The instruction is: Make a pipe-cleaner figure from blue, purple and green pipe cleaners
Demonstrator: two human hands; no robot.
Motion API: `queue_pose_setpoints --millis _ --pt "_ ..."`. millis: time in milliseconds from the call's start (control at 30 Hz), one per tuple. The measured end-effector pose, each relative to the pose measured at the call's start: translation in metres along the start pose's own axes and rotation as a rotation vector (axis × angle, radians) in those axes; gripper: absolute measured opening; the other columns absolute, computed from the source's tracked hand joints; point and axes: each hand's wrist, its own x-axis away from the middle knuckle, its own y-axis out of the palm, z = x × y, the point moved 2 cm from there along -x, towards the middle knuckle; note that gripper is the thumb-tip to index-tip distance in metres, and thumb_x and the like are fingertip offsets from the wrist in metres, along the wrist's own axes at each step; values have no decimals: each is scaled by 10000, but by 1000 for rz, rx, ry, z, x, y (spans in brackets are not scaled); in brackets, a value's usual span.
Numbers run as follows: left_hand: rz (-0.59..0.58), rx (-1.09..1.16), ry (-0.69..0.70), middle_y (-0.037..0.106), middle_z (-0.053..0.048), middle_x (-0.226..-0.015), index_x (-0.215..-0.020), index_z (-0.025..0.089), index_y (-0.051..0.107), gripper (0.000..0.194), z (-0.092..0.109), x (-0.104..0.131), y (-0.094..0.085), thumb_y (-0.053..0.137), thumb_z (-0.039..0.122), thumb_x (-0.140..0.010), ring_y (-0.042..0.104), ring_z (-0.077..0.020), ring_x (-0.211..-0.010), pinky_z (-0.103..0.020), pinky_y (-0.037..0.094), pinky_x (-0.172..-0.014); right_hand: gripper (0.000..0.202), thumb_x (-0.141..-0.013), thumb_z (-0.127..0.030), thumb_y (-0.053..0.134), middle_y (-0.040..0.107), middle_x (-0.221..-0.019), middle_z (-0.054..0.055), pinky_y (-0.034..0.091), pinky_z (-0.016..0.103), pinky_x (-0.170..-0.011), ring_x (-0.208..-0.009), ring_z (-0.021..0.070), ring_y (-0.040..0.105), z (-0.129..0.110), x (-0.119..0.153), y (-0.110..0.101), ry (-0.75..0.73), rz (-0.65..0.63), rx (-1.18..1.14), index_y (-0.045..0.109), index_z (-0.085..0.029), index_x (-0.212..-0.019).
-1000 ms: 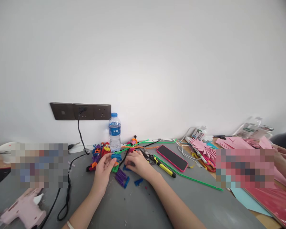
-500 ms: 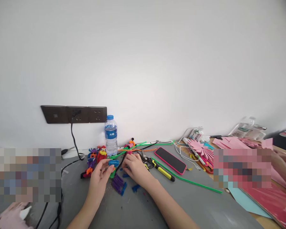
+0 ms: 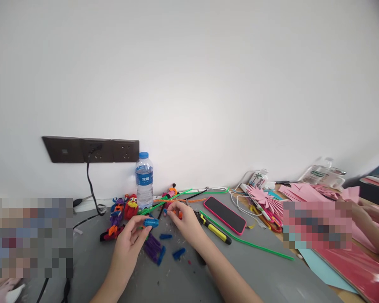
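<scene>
Between the thumb and fingers of my left hand (image 3: 134, 235) is a blue fuzzy piece (image 3: 151, 222). My right hand (image 3: 182, 219) pinches a small blue bit (image 3: 165, 211), a little apart from the left one. Below them a purple fuzzy piece (image 3: 152, 248) with a blue end lies on the grey table (image 3: 177, 282), beside two loose blue pieces (image 3: 166, 236) (image 3: 179, 253). Colourful fuzzy figures (image 3: 131, 205) stand left of my hands, near the bottle. Yellow-and-black pliers (image 3: 218, 231) lie right of my right hand, partly hidden by it.
A water bottle (image 3: 144, 179) stands by the wall under a socket strip (image 3: 91, 150) with a black cable. To the right lie a phone (image 3: 225, 214), green stems (image 3: 259, 243), white cables and pink paper (image 3: 309, 195). Another person's hands (image 3: 371, 219) are at far right.
My right hand has lifted off the table pieces and now pinches a small blue bit. My left hand has lowered slightly with its blue piece. The view has shifted a little.
</scene>
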Motion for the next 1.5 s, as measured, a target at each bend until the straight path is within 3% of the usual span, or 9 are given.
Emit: queue_pose_setpoints --millis 267,500,1500 --pt "-27 -26 2 706 -81 -1030 -966 204 688 287 4 2 7 647 427 -790 665 -238 -1012 -322 552 -879 114 -870 -274 553 537 -754 0 363 252 -618 -658 137 445 -16 5 -4 -32 -88 -203 578 -187 -800" --pt "-31 -29 0 699 -76 -1020 -952 205 686 267 5 5 9 655 409 -783 665 -236 -981 -320 560 -838 89 -842 -234 608 576 -820 26 403 278 -691 -751 158 506 -27 9 -1 -113 -117 -239 624 -191 -765" --pt "36 83 2 702 -66 -908 -892 186 673 249 9 7 11 690 387 -746 674 -218 -887 -314 568 -799 111 -850 -239 611 578 -809 28 433 300 -725 -784 170 526 -28 14 7 -163 -137 -225 629 -197 -749"
